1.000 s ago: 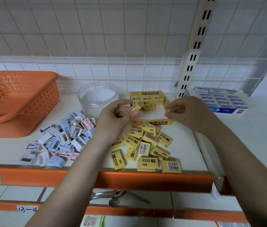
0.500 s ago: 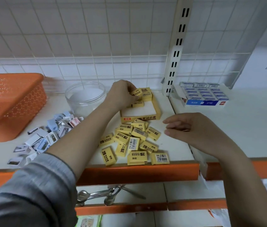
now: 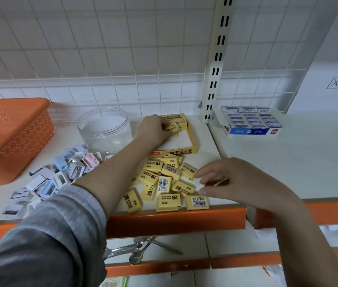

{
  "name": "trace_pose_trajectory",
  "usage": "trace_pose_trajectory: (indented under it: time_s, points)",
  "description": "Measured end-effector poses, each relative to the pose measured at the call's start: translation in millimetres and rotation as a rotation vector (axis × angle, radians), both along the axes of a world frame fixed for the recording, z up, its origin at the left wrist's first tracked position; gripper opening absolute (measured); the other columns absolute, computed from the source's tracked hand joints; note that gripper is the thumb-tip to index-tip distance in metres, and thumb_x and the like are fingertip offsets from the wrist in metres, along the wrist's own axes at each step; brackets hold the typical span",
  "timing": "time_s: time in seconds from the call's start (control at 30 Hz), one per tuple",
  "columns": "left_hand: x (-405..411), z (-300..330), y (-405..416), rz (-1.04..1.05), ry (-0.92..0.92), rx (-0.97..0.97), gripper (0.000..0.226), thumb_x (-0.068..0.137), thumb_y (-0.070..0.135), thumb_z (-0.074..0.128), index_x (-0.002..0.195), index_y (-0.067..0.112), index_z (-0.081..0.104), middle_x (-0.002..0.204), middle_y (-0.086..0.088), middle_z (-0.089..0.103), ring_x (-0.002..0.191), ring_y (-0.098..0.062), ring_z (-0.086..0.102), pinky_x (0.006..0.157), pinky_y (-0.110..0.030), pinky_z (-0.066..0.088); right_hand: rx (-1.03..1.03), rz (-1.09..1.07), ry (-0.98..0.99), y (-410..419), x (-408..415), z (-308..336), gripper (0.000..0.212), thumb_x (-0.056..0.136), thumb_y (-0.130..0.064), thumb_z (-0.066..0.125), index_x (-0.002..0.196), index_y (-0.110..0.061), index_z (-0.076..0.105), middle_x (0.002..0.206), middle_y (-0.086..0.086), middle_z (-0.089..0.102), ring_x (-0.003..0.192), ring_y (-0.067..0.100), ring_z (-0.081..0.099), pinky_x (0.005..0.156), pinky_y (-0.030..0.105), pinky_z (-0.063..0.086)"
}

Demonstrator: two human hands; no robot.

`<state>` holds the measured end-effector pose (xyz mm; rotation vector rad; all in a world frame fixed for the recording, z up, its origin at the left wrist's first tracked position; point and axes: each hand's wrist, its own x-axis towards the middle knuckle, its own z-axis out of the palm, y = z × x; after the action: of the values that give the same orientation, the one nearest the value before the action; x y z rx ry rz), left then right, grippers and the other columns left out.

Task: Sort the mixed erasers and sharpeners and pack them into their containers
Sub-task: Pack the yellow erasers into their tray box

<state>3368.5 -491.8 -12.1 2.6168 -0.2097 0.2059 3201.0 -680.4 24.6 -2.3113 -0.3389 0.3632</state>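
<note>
A yellow eraser box (image 3: pixel 194 141) lies open on the shelf, with a few yellow erasers (image 3: pixel 181 122) packed at its far end. My left hand (image 3: pixel 153 129) reaches into the box and grips a yellow eraser (image 3: pixel 172 127) there. Several loose yellow erasers (image 3: pixel 164 183) lie in a heap in front of the box. My right hand (image 3: pixel 232 179) hovers just right of that heap, fingers relaxed, holding nothing. A pile of several blue, white and pink sharpeners (image 3: pixel 58 175) lies to the left. A clear round jar (image 3: pixel 104 129) stands behind them.
An orange perforated basket (image 3: pixel 12 133) sits at the far left. A blue and white box of erasers (image 3: pixel 251 123) lies on the neighbouring shelf at the right. A slotted metal upright (image 3: pixel 215 65) rises behind the yellow box. The orange shelf edge (image 3: pixel 174 221) runs along the front.
My left hand has carried an eraser from in front of the box down onto the packed row at its far end. My right hand has let go of the box and dropped toward the loose heap.
</note>
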Motion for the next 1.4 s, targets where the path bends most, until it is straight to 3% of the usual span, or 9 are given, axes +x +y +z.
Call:
trace_pose_trajectory:
  time_s: [0.4,0.6,0.7,0.9,1.03,1.17,1.27,1.3,1.4]
  points:
    - [-1.5,2.3,5.3,-0.021,-0.04,0.101,0.03,0.085,0.021,0.066,0.114,0.017,0.067,0.117,-0.003,0.06,0.111,-0.021,0.053,0.087,-0.027,0.042,-0.07,0.142,0.097,6.6,6.5,-10.3,0.032,0.076,-0.031,0.076,0.106,-0.034,0.065,0.1,-0.018,0.065,0.088,-0.014,0.058,0.071,0.001,0.043]
    - [-11.3,6.1,11.8,0.017,-0.01,0.063,0.027,0.089,0.014,0.054,0.113,0.018,0.067,0.121,-0.003,0.059,0.109,-0.02,0.054,0.08,-0.024,0.042,-0.105,0.144,0.071,7.7,7.8,-15.4,0.026,0.078,-0.027,0.075,0.102,-0.03,0.067,0.1,-0.014,0.066,0.089,-0.009,0.058,0.067,-0.001,0.04]
    - [-24.9,10.9,16.3,0.001,-0.015,0.037,0.025,0.089,0.014,0.058,0.112,0.018,0.067,0.122,-0.001,0.059,0.11,-0.018,0.055,0.086,-0.026,0.045,-0.121,0.152,0.069,8.1,8.2,-17.0,0.026,0.077,-0.027,0.075,0.102,-0.031,0.066,0.098,-0.015,0.065,0.088,-0.007,0.058,0.069,0.002,0.042]
    - [-65.5,27.1,28.6,-0.056,-0.008,-0.064,0.024,0.088,0.012,0.06,0.11,0.018,0.069,0.113,0.002,0.066,0.092,-0.007,0.054,0.079,-0.013,0.036,-0.068,0.13,-0.01,7.6,6.7,-8.4,0.022,0.076,-0.023,0.076,0.089,-0.037,0.064,0.088,-0.015,0.063,0.08,-0.009,0.055,0.069,0.006,0.043]
    - [-96.0,30.6,36.4,-0.081,0.014,-0.103,0.022,0.089,0.019,0.061,0.11,0.022,0.069,0.106,0.007,0.067,0.087,-0.002,0.053,0.078,-0.013,0.037,-0.041,0.039,-0.115,5.2,11.9,-0.3,0.021,0.08,-0.026,0.072,0.099,-0.033,0.068,0.09,-0.017,0.064,0.083,-0.01,0.054,0.067,0.003,0.041]
    - [-122.7,33.0,48.4,-0.132,0.097,-0.112,0.022,0.087,0.023,0.064,0.108,0.024,0.069,0.099,0.01,0.065,0.089,-0.003,0.056,0.079,-0.015,0.039,0.014,-0.035,-0.147,2.5,19.8,5.1,0.019,0.084,-0.028,0.067,0.102,-0.032,0.068,0.098,-0.013,0.066,0.091,-0.001,0.059,0.077,0.012,0.045]
    - [-136.2,34.0,57.4,-0.158,0.15,-0.031,0.027,0.084,0.027,0.066,0.111,0.029,0.067,0.106,0.015,0.061,0.091,-0.005,0.056,0.065,-0.012,0.036,0.114,-0.1,-0.144,4.8,24.5,4.4,0.015,0.087,-0.023,0.064,0.099,-0.033,0.064,0.095,-0.012,0.064,0.088,0.007,0.063,0.075,0.023,0.054]
    - [-139.1,33.7,59.4,-0.176,0.173,-0.002,0.03,0.083,0.027,0.067,0.113,0.031,0.066,0.112,0.017,0.061,0.097,-0.007,0.058,0.068,-0.01,0.038,0.142,-0.121,-0.137,5.9,26.1,3.2,0.016,0.088,-0.021,0.063,0.1,-0.031,0.063,0.095,-0.012,0.063,0.086,0.008,0.064,0.071,0.021,0.055]
    - [-142.2,28.6,62.6,-0.228,0.219,0.044,0.039,0.079,0.02,0.072,0.115,0.032,0.065,0.124,0.015,0.06,0.115,-0.006,0.053,0.099,-0.021,0.039,0.143,-0.136,-0.148,9.3,30.6,1.0,0.014,0.092,-0.02,0.057,0.103,-0.028,0.06,0.095,-0.012,0.061,0.084,0.006,0.063,0.063,0.016,0.053]
